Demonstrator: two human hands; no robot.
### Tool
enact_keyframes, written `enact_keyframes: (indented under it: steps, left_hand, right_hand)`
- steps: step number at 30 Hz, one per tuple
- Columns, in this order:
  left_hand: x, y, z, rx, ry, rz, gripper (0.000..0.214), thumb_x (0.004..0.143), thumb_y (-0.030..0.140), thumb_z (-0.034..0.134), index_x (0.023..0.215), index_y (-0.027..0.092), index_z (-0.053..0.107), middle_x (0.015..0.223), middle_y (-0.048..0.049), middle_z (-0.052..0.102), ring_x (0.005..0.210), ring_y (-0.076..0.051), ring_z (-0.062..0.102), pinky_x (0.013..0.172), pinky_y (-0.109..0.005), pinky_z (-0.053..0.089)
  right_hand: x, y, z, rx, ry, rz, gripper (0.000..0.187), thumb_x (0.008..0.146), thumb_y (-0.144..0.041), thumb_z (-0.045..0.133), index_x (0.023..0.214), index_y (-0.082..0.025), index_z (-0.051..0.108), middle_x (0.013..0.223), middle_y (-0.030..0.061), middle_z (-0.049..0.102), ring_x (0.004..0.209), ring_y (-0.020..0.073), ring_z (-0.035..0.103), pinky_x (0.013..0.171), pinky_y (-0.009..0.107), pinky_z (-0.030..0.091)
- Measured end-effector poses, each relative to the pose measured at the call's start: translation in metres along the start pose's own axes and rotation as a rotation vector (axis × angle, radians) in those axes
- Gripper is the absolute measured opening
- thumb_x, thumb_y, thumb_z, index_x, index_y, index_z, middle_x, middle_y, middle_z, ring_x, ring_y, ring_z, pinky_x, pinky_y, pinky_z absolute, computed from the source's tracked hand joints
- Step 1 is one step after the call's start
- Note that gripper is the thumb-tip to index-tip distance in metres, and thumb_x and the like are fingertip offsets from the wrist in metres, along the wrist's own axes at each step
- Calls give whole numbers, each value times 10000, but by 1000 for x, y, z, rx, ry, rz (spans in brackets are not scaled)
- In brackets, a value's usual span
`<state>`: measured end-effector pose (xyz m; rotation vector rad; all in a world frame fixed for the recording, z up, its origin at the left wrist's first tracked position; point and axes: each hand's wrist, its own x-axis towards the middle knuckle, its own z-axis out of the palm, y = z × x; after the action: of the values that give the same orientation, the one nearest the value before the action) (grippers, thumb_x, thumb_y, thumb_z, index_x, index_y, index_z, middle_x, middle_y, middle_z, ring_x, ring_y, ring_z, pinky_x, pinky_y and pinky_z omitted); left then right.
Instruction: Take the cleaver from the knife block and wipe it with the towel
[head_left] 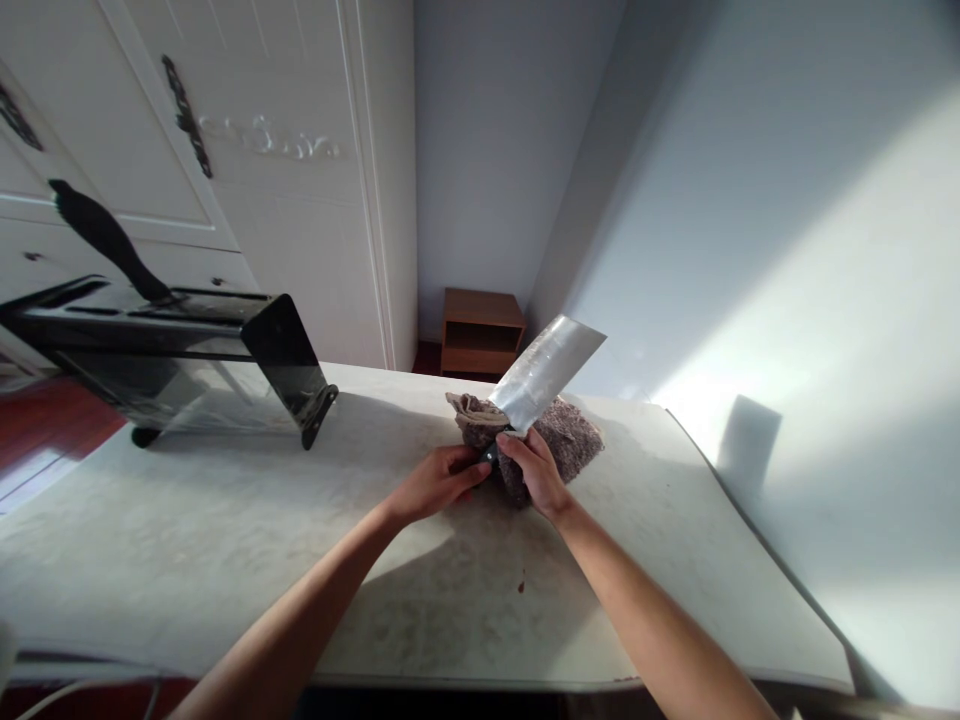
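Observation:
A cleaver [547, 370] with a broad shiny blade is held over the table, its blade tilted up and to the right. My left hand [442, 482] is closed on its dark handle [489, 455]. Around the lower end of the blade my right hand [536, 470] grips a brown fuzzy cloth [570, 435], with the thumb pressed near where blade and handle meet. Part of the cloth bunches to the left of the blade and part hangs to the right. My fingers under the handle and cloth are partly hidden.
On the table [247, 540] at the left stands a black knife block [172, 360] with clear sides and one black-handled knife [112, 240] in it. A wall [810, 300] borders the right. Behind are white cabinets [300, 230] and a small brown nightstand [482, 325].

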<state>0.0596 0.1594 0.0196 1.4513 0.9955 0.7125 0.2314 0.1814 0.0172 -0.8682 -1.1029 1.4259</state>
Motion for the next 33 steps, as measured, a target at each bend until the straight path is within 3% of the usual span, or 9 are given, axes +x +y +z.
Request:
enact_keyframes:
  steps: [4,11,15,19,24,30,33]
  left_hand:
    - [-2,5,1,22,-4,-5,352,811,475,558,800,124,529,651,-6,506,581,-116,483,531,-211,369]
    - [4,-2,11,148,190,1,192,777,320,572,814,133,547,645,3,535,519,-106,456,496,-213,341]
    - [6,-9,18,191,302,69,185,741,288,623,830,129,587,744,-17,599,633,-130,519,582,-219,393]
    - [8,-14,23,160,336,107,217,744,283,637,895,131,607,832,-24,637,771,-160,570,687,-230,427]
    - [8,-13,26,238,356,114,200,743,279,642,860,121,607,801,-21,629,743,-157,557,664,-236,403]
    - [6,-12,26,206,357,104,197,749,270,637,881,127,612,816,-18,633,757,-158,564,683,-240,407]
    - [6,-14,26,172,356,103,206,758,272,625,901,125,601,848,-30,635,785,-166,568,702,-247,416]
  right_hand:
    - [-2,-4,1,-30,-33,3,231,757,-333,722,931,-188,680,881,13,670,836,150,590,770,225,474]
    - [-1,0,-2,-103,-26,-53,242,790,-358,695,972,-201,672,938,15,675,915,159,594,836,233,458]
    - [-1,5,-1,-109,11,-53,256,785,-377,701,958,-192,664,923,19,671,861,149,587,790,226,461]
    - [0,7,-1,-12,78,-11,350,754,-428,722,1012,-197,669,943,17,667,865,129,582,796,213,454]
    - [5,3,-4,112,214,41,324,694,-454,764,771,-164,639,723,-23,602,665,79,528,628,179,429]
    - [6,-2,-1,128,248,98,413,607,-497,801,797,-168,637,732,-15,616,648,84,535,598,185,440]
    - [6,0,0,119,246,122,449,610,-564,772,695,-169,576,687,-19,596,606,78,512,562,183,431]
